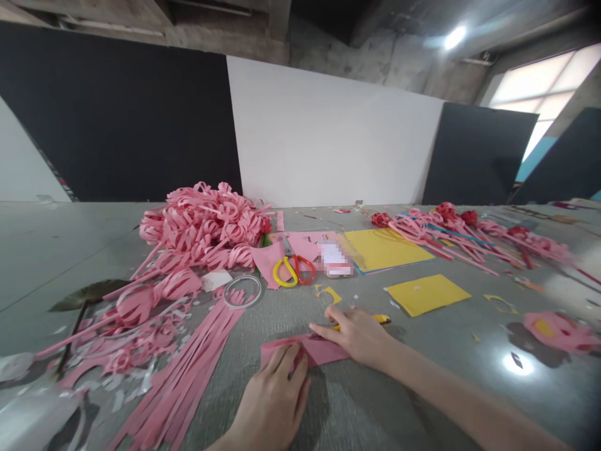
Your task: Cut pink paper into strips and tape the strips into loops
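Observation:
A folded piece of pink paper (325, 352) lies flat on the grey surface in front of me. My left hand (277, 391) presses on its left part, fingers bent and close together, the thumb partly hidden. At its right end is my right hand (361, 338), reaching across the top edge. In that hand is a yellow utility knife (382, 319). The knife's rear end sticks out behind the hand, a bit of yellow shows between the fingers, and the blade is not visible. Scissors (295, 270) with yellow and red handles lie farther ahead.
Pink paper strips (190, 376) and a roll of tape (242, 292) lie to the left, before a heap of curled pink paper (201, 225). A phone (335, 260), yellow sheets (385, 247), a yellow paper stack (428, 294) and paper flowers (446, 225) lie ahead and right.

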Demonstrator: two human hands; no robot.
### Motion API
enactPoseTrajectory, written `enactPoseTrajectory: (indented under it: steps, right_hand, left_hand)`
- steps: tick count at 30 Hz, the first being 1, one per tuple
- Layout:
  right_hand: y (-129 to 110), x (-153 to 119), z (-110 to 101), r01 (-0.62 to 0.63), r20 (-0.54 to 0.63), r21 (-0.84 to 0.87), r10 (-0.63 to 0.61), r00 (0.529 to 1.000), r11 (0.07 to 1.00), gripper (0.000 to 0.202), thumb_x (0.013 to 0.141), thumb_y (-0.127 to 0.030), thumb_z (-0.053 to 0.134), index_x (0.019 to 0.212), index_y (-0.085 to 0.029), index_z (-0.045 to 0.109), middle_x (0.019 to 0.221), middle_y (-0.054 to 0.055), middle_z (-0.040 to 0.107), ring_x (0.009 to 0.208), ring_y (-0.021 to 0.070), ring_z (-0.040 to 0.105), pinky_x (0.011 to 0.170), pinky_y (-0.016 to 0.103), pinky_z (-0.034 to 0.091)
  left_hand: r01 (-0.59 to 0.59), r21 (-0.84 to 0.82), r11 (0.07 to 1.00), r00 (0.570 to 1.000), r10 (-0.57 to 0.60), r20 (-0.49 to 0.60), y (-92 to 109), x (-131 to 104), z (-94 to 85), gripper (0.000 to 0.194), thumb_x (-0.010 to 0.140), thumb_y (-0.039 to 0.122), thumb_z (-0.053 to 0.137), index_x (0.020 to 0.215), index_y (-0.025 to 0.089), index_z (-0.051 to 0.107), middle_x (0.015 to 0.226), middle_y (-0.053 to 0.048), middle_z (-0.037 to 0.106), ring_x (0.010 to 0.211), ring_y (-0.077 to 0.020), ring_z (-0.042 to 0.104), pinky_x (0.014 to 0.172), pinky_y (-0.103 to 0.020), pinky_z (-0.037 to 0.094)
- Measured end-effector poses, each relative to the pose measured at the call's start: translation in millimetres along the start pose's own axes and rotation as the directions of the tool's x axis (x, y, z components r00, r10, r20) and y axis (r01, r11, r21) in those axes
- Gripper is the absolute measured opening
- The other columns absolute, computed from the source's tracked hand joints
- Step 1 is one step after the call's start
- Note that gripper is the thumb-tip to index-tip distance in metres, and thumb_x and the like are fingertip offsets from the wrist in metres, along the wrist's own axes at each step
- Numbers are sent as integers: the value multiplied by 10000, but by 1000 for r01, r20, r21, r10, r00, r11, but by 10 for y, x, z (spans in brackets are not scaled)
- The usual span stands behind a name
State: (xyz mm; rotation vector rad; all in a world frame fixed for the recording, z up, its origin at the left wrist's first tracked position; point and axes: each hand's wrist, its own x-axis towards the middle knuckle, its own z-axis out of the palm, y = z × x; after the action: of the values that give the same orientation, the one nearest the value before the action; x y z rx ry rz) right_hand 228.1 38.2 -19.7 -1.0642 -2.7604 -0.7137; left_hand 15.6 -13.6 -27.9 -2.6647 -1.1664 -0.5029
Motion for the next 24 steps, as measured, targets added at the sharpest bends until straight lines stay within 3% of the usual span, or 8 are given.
enactPoseTrajectory:
  steps: [13, 24]
  right_hand:
    - [-24, 2, -34, -1, 10, -3, 1, 1000, 1000, 400, 817, -135, 445, 1193, -274, 452, 960, 67, 523, 586, 115, 523, 562, 284, 413]
    - [2, 15, -47, -27, 23, 41, 26, 999, 999, 354, 828, -167, 461, 1150, -311, 480, 937, 49, 529, 578, 113, 509, 533, 252, 376]
  left_hand:
    - [-34, 42, 999, 997, 36, -61, 7, 7, 22, 312, 788, 141, 374, 1020, 115, 581, 1038, -123, 606, 946, -240, 566, 728, -339, 530]
    - [-28, 34, 999, 1000, 28, 0, -1, 15, -1, 302, 791, 142, 383, 1022, 112, 575, 1060, -133, 594, 964, -241, 558, 739, -333, 525]
